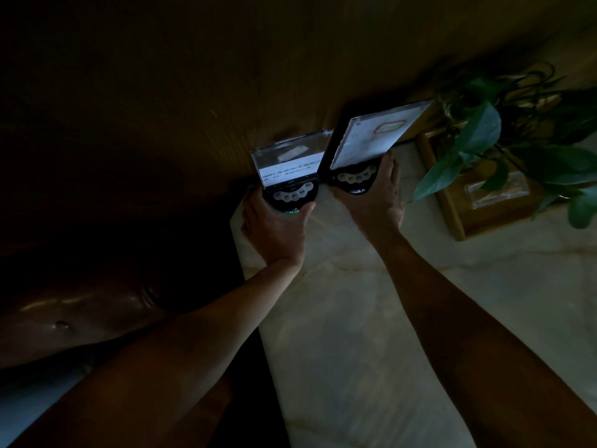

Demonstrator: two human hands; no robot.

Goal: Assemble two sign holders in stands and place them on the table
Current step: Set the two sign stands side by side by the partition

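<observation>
Two clear sign holders stand in black stands with button rows, side by side at the far end of the pale marble table [355,318], against a wooden wall. The left sign holder [287,160] carries a white printed card and sits in the left stand [292,194], which my left hand [274,231] grips from below. The right sign holder [378,134] leans back to the right with a white sheet inside. Its stand [355,179] is held by my right hand [374,202], fingers along its right side. The scene is dim.
A green leafy plant [504,137] hangs over a wooden box [465,205] with a clear piece on top, right of the stands. A dark leather seat [80,312] lies left of the table edge. A ribbed wooden wall [226,76] rises behind.
</observation>
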